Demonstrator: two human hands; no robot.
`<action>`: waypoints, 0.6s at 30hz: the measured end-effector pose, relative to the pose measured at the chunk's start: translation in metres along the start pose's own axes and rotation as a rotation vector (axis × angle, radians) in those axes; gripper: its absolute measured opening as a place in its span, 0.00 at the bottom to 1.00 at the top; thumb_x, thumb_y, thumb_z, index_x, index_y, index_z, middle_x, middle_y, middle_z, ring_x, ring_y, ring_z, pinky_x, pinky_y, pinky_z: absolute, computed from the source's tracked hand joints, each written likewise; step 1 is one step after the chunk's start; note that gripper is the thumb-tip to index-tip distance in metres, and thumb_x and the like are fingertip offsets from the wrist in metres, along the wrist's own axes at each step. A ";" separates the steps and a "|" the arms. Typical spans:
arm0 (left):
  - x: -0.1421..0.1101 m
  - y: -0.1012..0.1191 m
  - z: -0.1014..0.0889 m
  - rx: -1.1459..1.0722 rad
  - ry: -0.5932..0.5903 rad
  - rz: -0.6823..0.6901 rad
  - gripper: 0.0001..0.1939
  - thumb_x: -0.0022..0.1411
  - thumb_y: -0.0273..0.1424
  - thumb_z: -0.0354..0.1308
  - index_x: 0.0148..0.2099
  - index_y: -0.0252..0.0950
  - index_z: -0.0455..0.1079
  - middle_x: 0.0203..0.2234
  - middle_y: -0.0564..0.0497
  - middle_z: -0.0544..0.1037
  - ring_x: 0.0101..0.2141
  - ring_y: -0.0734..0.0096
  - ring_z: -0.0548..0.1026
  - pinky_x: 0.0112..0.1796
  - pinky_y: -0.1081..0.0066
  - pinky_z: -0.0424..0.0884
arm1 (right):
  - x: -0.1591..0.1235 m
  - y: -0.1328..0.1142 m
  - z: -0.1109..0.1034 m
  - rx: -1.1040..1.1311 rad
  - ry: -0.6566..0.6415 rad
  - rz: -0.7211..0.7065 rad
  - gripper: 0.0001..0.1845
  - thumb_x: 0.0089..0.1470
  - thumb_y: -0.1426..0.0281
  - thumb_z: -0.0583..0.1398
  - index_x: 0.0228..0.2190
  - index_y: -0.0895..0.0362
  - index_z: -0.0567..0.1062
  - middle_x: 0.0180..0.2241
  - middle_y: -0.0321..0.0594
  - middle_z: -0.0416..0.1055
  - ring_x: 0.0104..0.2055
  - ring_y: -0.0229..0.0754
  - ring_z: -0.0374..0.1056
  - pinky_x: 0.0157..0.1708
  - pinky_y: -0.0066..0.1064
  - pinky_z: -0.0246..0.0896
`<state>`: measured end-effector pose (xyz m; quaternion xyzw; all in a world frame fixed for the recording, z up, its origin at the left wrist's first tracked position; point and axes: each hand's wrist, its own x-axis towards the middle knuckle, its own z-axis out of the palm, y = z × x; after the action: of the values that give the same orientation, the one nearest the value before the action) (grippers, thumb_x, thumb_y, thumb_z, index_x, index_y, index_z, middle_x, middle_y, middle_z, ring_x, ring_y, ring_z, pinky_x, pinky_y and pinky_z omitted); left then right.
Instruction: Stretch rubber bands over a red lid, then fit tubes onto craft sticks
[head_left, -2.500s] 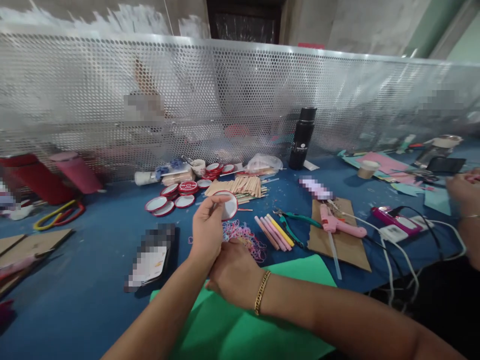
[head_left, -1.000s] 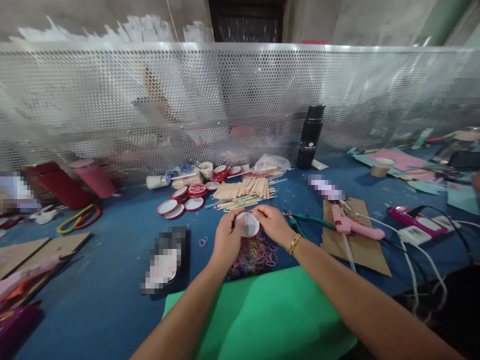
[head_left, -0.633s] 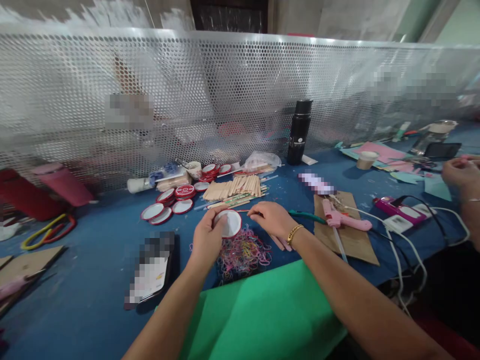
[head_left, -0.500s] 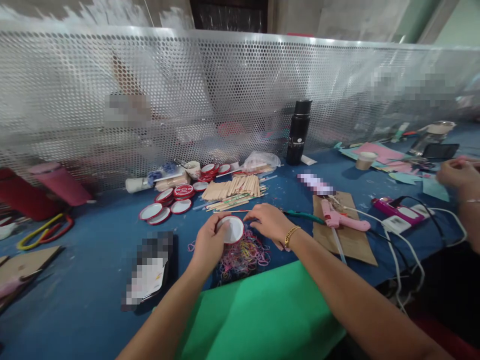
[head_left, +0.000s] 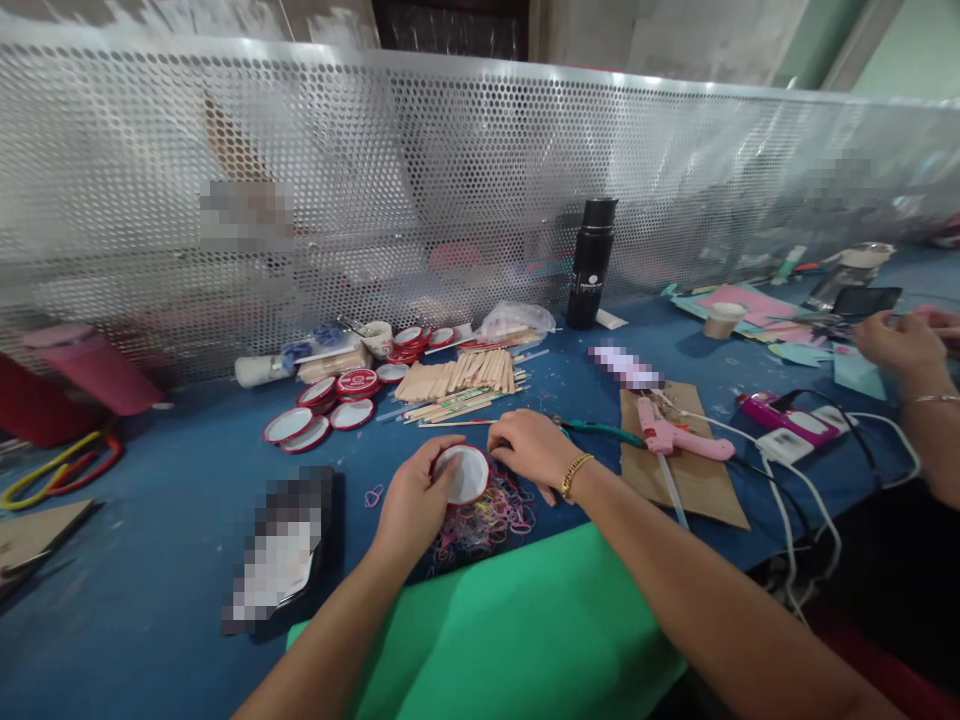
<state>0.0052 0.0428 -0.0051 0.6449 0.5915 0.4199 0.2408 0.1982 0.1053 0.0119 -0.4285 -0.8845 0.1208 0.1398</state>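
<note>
Again we brought right grip (head_left: 531, 447) just beside lid (head_left: 465, 476) clamped in left grip (head_left: 412, 497), so both attended it; right's closure unclear.

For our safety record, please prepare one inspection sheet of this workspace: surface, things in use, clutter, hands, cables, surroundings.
Surface: blue table, pale flecks in places; green sheet at the near side.
Things in use: one red-rimmed lid, held above loose rubber bands.
Clutter: wooden sticks, black bottle upright, pink glue gun on cardboard.
Hands: left hand grips the lid; right hand is at its rim, contact unclear.
Cables: white cables run past the table's near right edge.
Surroundings: perforated metal panel behind; another person's hand at the right.
</note>
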 end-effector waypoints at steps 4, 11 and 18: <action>-0.003 0.001 -0.002 0.081 -0.027 0.030 0.15 0.63 0.34 0.56 0.49 0.38 0.79 0.45 0.45 0.83 0.47 0.53 0.78 0.51 0.56 0.71 | -0.002 -0.002 -0.001 0.003 -0.019 0.003 0.04 0.60 0.71 0.64 0.34 0.55 0.82 0.37 0.40 0.79 0.43 0.43 0.71 0.43 0.31 0.59; -0.006 0.018 -0.011 0.227 0.023 0.098 0.22 0.64 0.39 0.56 0.56 0.36 0.77 0.49 0.40 0.80 0.50 0.52 0.77 0.54 0.53 0.71 | -0.002 -0.004 0.001 -0.021 -0.042 0.010 0.05 0.59 0.72 0.64 0.34 0.56 0.81 0.38 0.41 0.80 0.44 0.45 0.71 0.45 0.32 0.59; -0.019 -0.004 -0.131 0.458 0.259 -0.125 0.21 0.66 0.42 0.50 0.51 0.37 0.77 0.48 0.44 0.83 0.48 0.51 0.78 0.50 0.56 0.73 | -0.003 -0.003 0.003 -0.053 -0.060 0.023 0.09 0.61 0.74 0.60 0.34 0.55 0.82 0.39 0.42 0.80 0.44 0.45 0.71 0.46 0.33 0.59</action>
<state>-0.1042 0.0008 0.0561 0.5856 0.7357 0.3384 0.0366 0.1965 0.1010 0.0101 -0.4383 -0.8862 0.1116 0.1004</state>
